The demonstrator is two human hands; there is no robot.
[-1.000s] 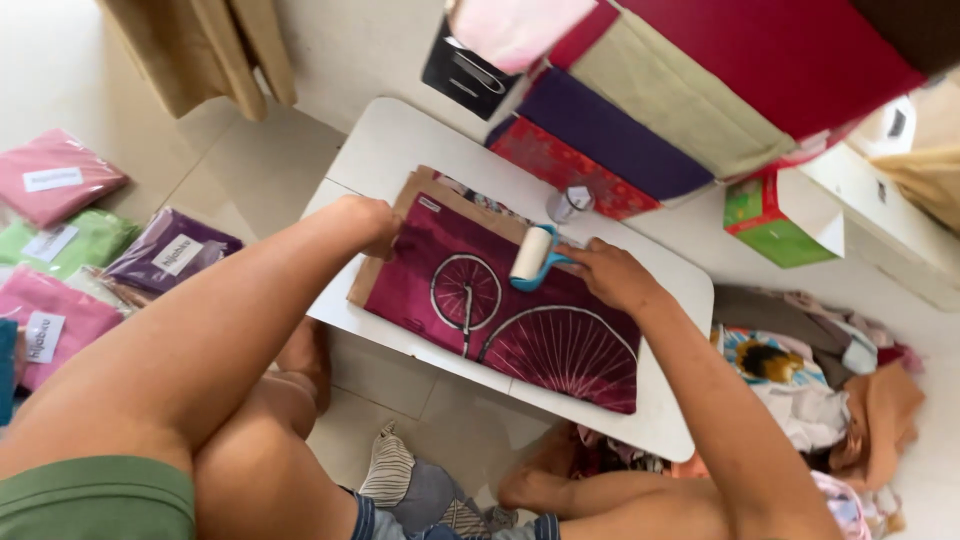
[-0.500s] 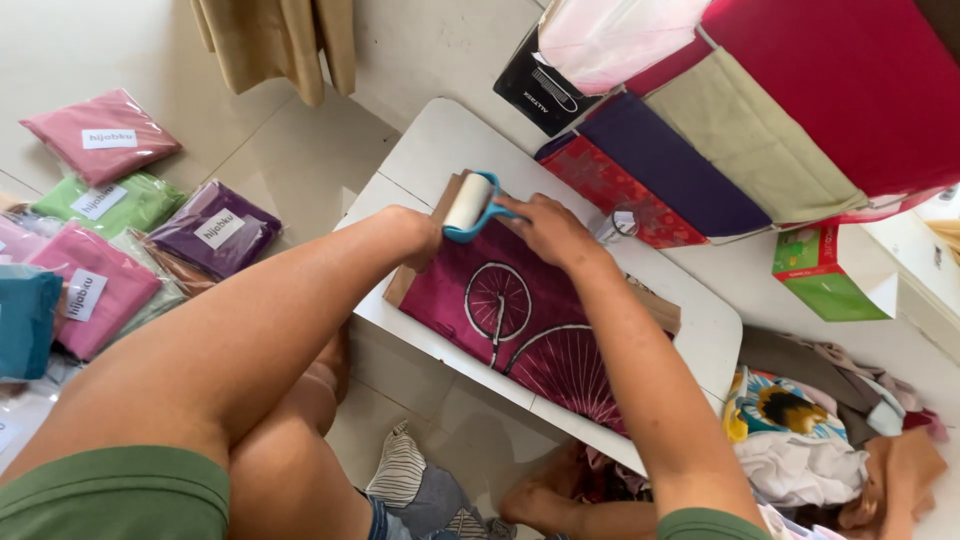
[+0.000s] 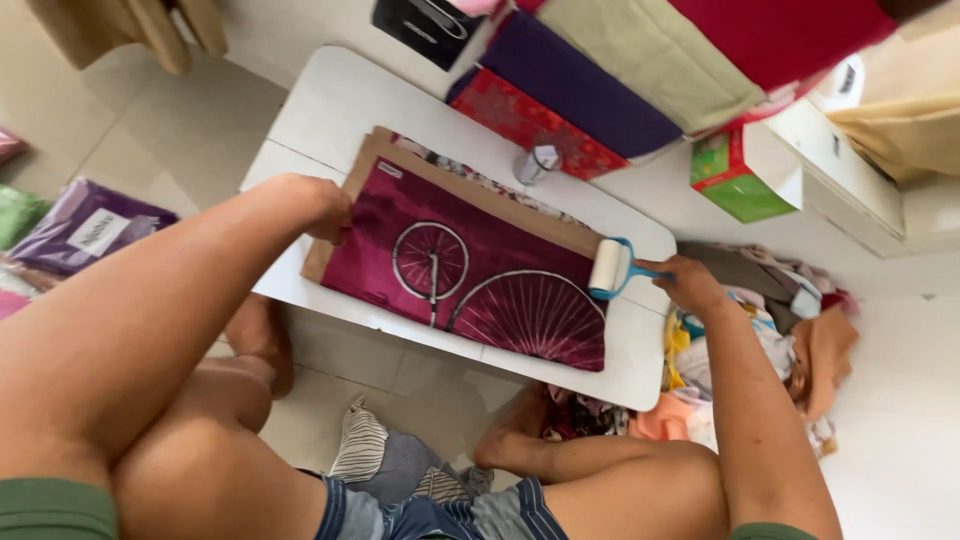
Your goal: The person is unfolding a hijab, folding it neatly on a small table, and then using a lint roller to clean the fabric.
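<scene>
left arm stretched forward, left hand (image 3: 318, 205) pressed flat, knuckles up, right arm extended out to the side, right hand (image 3: 685, 285) closed in a grip, both forearms bare, knees bent below

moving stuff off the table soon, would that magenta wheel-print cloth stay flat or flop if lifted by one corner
Probably flop: the magenta cloth lies thin and limp on the cardboard sheet. Likely light. It may slide too, since the left hand pins its end beside the lint roller.
</scene>
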